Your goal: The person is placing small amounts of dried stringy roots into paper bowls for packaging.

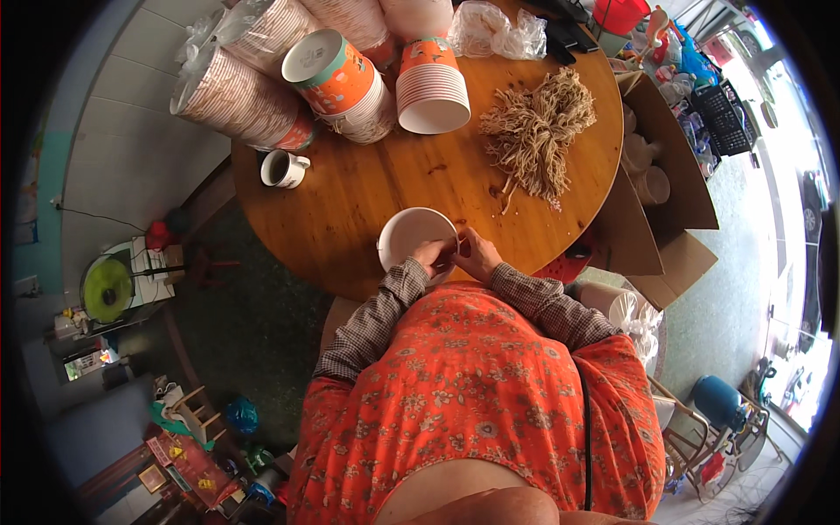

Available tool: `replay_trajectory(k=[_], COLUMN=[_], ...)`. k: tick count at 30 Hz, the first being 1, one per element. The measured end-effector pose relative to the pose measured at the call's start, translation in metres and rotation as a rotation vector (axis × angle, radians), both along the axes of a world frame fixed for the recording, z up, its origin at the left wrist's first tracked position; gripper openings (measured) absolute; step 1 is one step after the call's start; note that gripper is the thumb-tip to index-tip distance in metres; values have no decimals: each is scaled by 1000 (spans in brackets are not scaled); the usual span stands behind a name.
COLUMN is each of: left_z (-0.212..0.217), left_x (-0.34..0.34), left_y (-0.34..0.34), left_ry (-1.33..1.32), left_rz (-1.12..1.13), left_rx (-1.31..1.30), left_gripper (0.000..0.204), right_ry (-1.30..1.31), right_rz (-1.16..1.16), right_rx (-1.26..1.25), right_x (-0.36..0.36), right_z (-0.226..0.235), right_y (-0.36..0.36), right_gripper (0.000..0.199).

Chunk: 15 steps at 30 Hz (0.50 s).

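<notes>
A white paper bucket point(404, 234) sits at the near edge of the round wooden table, its wide mouth facing up. My left hand point(431, 256) reaches over its right rim, fingers closed on the wall. Just right of that rim, my right hand point(478, 257) is pinched close to the left fingertips; whatever lies between its fingers is too small to make out. Beyond my right hand lies a loose bundle of tan twisted cords point(544, 131). Farther back, a nested stack of orange-printed paper buckets point(433, 92) rests on its side, mouth toward me.
Another bucket stack point(337, 83) leans beside plastic-wrapped stacks point(241, 96) at the back left. A dark-filled mug point(284, 169) stands near the left table edge. Clear plastic bags point(499, 31) lie at the back. Right of the table, an open carton point(669, 166) holds white buckets.
</notes>
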<state>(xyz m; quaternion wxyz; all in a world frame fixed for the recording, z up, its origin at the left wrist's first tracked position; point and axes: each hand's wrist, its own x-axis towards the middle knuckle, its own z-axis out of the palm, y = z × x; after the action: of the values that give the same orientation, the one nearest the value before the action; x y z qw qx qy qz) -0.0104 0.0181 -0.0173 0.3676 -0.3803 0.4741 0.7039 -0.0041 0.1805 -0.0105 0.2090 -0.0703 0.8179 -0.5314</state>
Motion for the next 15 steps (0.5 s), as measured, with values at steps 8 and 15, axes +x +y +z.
replay_trajectory(k=[8, 15], left_z=[-33, -4], left_x=[31, 29], left_y=[-11, -11], left_ry=[543, 521], left_rz=[16, -78], left_rx=[-101, -169], left_gripper=[18, 19], right_ry=[-140, -83], right_rz=[49, 166], right_rx=[43, -24], right_x=[-1, -9], right_z=[16, 2], right_y=[0, 11], right_gripper=[41, 39])
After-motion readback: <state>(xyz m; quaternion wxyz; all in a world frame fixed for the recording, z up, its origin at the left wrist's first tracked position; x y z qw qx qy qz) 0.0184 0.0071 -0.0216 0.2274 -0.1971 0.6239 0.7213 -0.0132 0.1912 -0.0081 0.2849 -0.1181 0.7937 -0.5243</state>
